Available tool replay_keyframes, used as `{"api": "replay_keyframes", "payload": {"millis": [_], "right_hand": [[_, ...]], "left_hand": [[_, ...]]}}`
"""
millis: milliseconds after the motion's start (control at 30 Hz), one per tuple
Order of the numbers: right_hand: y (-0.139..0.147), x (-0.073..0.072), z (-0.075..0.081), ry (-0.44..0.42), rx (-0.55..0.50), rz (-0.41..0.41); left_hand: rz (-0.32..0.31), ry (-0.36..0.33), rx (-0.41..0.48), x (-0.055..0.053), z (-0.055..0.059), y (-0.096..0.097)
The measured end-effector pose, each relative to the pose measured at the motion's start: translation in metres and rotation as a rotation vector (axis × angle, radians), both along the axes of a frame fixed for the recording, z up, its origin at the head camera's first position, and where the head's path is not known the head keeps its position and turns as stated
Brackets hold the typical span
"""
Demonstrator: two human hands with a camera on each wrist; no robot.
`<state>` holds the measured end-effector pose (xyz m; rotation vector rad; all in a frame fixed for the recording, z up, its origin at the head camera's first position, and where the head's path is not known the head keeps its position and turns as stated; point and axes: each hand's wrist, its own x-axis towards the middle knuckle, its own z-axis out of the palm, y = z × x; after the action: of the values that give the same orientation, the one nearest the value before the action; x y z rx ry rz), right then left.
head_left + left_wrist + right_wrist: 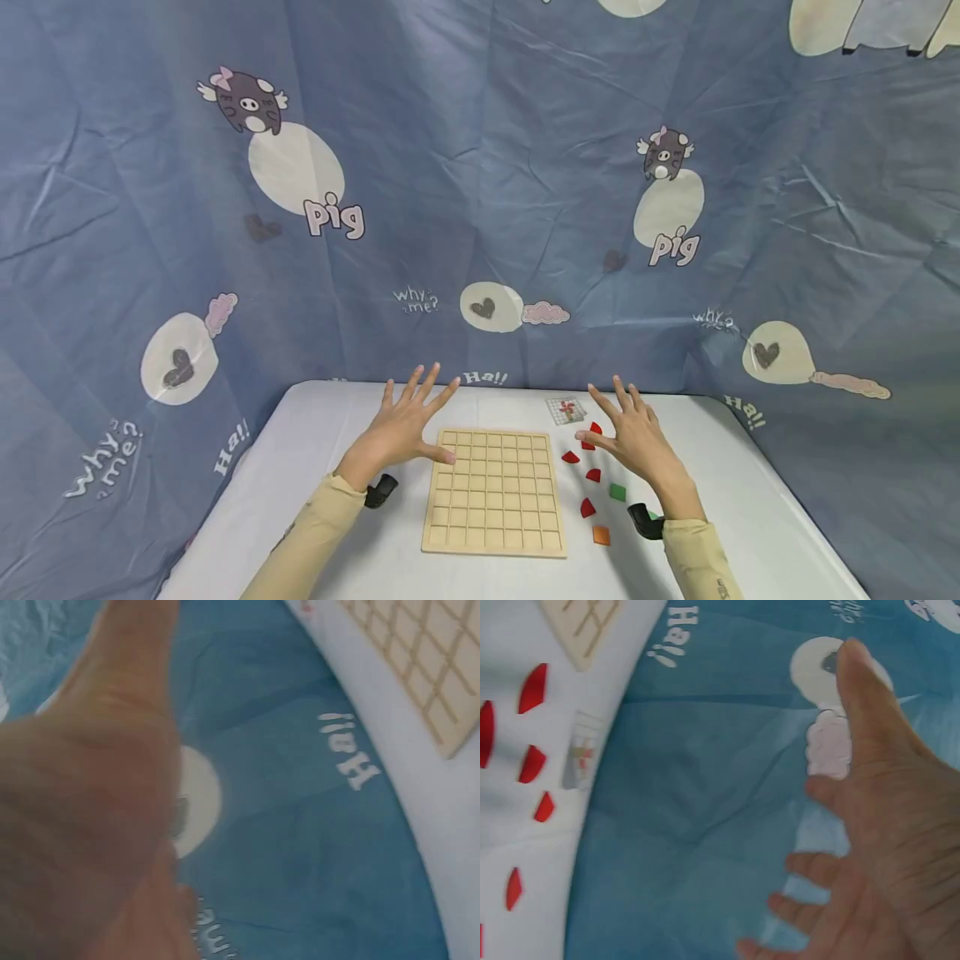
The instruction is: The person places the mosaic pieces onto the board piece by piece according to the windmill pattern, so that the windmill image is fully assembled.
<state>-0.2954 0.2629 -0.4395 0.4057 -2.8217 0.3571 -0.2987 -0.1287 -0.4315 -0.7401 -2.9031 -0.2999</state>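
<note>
Both hands hover over the white table with fingers spread, holding nothing. My left hand (pixel 400 427) is above the left edge of a wooden grid board (pixel 495 493), its thumb overlapping the board's edge in the head view. To the right of the board, my right hand (pixel 633 437) hangs over several loose pieces. Among these are a red quarter-round piece (pixel 587 507), a green square (pixel 617 492) and an orange square (pixel 601 535). The right wrist view shows the right hand (pixel 885 847) with thumb and fingers apart. The grid's squares hold no pieces.
A small clear card (pixel 566 409) with a grid and a red figure lies at the table's back, beyond the board. Blue printed cloth (pixel 480 167) hangs behind and at both sides of the table (pixel 375 550). Black wrist straps (pixel 382 491) show on both arms.
</note>
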Motion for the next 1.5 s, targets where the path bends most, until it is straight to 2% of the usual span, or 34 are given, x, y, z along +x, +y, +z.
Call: {"api": "replay_keyframes", "payload": {"millis": [167,267,567,667,800,900,1200,1500], "right_hand": [[0.004,-0.006,-0.011,0.028,-0.019,0.06],[0.006,-0.008,-0.021,0.032,-0.01,0.068],[0.011,-0.02,-0.055,-0.012,-0.063,0.136],[0.012,-0.022,-0.063,-0.078,-0.088,0.14],[0.01,-0.026,-0.071,-0.205,-0.146,0.095],[0.008,-0.031,-0.078,-0.253,-0.17,0.075],[0.003,-0.039,-0.088,-0.29,-0.185,0.084],[-0.004,-0.047,-0.095,-0.283,-0.173,0.094]], "left_hand": [[-0.112,0.01,-0.016,-0.005,-0.013,-0.005],[-0.144,-0.002,-0.022,-0.006,-0.025,-0.007],[-0.223,-0.183,0.012,-0.002,-0.062,-0.018],[-0.237,-0.219,0.0,0.0,-0.071,-0.02],[-0.253,-0.244,-0.026,0.002,-0.083,-0.021],[-0.263,-0.266,-0.025,0.004,-0.091,-0.023],[-0.245,-0.289,-0.046,0.01,-0.103,-0.03],[-0.208,-0.29,-0.051,0.014,-0.106,-0.03]]}}
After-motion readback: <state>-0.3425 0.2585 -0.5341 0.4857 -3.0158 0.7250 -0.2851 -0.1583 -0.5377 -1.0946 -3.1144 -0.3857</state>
